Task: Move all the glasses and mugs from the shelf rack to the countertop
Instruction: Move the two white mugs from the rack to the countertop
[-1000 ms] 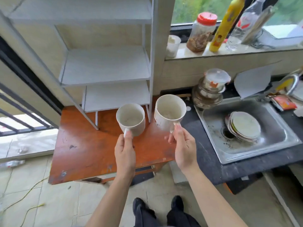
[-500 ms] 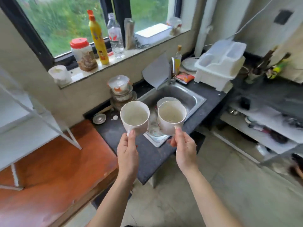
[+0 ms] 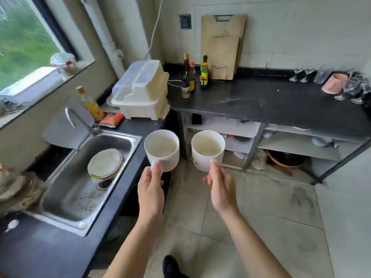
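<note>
I carry two white mugs upright in front of me, above the floor. My left hand grips the handle of the left mug. My right hand holds the handle of the right mug. Both mugs look empty. Ahead and to the right runs the black countertop. At its far right end stand several stemmed glasses and a pink mug lying on its side. The shelf rack is out of view.
A steel sink with stacked plates lies at my left. A white plastic dish box, sauce bottles and a wooden cutting board stand at the counter's back. Open shelves sit under the countertop.
My view has swung right, from the shelf rack and wooden table past the sink to the black countertop. Both hands keep hold of their mugs.
</note>
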`<state>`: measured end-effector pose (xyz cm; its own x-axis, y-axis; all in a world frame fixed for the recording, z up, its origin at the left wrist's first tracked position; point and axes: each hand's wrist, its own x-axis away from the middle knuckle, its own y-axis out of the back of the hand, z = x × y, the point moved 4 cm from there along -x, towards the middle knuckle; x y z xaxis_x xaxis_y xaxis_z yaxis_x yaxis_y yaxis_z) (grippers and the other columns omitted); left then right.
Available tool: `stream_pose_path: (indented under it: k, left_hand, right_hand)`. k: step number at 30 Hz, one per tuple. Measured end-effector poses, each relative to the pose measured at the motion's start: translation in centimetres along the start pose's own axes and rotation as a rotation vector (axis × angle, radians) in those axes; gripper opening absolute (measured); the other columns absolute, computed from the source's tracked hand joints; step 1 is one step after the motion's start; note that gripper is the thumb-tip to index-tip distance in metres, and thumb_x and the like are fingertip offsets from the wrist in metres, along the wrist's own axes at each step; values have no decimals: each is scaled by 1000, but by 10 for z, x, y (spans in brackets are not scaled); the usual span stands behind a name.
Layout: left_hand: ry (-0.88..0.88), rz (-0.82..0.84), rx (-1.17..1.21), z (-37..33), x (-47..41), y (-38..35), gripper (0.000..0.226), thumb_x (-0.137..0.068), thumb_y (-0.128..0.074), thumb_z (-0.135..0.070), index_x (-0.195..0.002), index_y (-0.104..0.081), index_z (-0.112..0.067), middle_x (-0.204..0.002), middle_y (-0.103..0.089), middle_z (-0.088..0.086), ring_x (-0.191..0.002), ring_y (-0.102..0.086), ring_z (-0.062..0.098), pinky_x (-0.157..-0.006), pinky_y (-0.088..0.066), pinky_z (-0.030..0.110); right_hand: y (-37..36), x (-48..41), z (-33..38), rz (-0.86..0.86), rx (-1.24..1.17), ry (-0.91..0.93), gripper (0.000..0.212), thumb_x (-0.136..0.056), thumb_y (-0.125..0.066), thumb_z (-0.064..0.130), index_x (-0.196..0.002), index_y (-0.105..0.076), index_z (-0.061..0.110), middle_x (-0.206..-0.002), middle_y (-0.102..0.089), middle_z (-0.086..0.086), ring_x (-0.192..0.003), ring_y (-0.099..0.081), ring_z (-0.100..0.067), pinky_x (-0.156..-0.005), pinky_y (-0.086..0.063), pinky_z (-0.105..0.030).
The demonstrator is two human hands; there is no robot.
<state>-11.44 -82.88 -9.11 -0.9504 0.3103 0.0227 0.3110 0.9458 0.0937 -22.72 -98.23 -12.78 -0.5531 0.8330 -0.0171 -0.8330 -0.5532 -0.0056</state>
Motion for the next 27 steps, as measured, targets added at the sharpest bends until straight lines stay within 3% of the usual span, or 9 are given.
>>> stream_pose_path:
  k: [3, 5, 9, 15, 18, 21, 24, 27]
  left_hand:
    - [5, 96, 11, -3, -28, -60, 50, -101, -48, -48, -83, -44, -2, -78, -49, -2, -67, -45, 4, -67, -40, 22]
    - [1, 147, 24, -4, -52, -103, 51, -101, -49, -46, -81, -39, 0, -73, -43, -3, -62, -42, 1, -59, -40, 14]
    - [-15, 270, 49, -2, -112, -199, 42, -102, -49, -41, -70, -38, -16, -68, -37, -10, -64, -39, 3, -71, -41, 27]
    - [48, 566, 86, -16, -186, -357, 39, -99, -50, -46, -64, -46, -29, -67, -42, -17, -66, -41, 2, -75, -40, 30]
    - [57, 701, 44, -23, -208, -427, 37, -98, -47, -49, -73, -54, -22, -70, -51, -19, -71, -47, 0, -79, -44, 29]
    - [88, 803, 3, -27, -219, -490, 39, -99, -44, -52, -65, -50, -32, -66, -47, -20, -70, -50, 1, -75, -45, 18]
    - [65, 860, -25, -23, -227, -544, 42, -101, -43, -49, -69, -43, -22, -67, -41, -12, -72, -47, 7, -66, -41, 12]
    - [100, 877, -46, -14, -237, -601, 42, -102, -44, -45, -71, -44, -16, -66, -42, -9, -70, -45, 10, -66, -43, 16]
  right_hand:
    - [36, -46, -10, -80, 4, -15, 51, -94, -42, 63, -52, -46, 35, -52, -47, 16, -62, -55, -7, -74, -53, -44]
    - [58, -78, -17, -142, 8, -34, 51, -95, -42, 62, -51, -45, 34, -51, -47, 14, -60, -54, -7, -75, -53, -48]
    - [103, -149, -28, -283, 1, -42, 53, -90, -46, 63, -49, -41, 30, -50, -43, 10, -62, -59, -13, -68, -51, -22]
    - [181, -264, -8, -508, 87, -95, 53, -94, -48, 56, -52, -39, 26, -53, -45, 10, -71, -65, -28, -62, -44, -18]
    - [216, -303, -1, -634, 79, -89, 54, -96, -46, 54, -53, -38, 23, -52, -49, 9, -65, -64, -17, -58, -42, -10]
    - [249, -336, -1, -740, 82, -112, 57, -100, -42, 54, -50, -41, 27, -53, -53, 9, -68, -67, -12, -60, -44, -9]
    - [282, -369, -10, -776, 99, -110, 57, -100, -40, 55, -51, -42, 26, -54, -54, 6, -69, -66, -14, -62, -45, -11]
    - [317, -411, -25, -766, 92, -118, 57, -106, -40, 47, -54, -40, 24, -55, -51, 6, -72, -64, -26, -73, -51, -26]
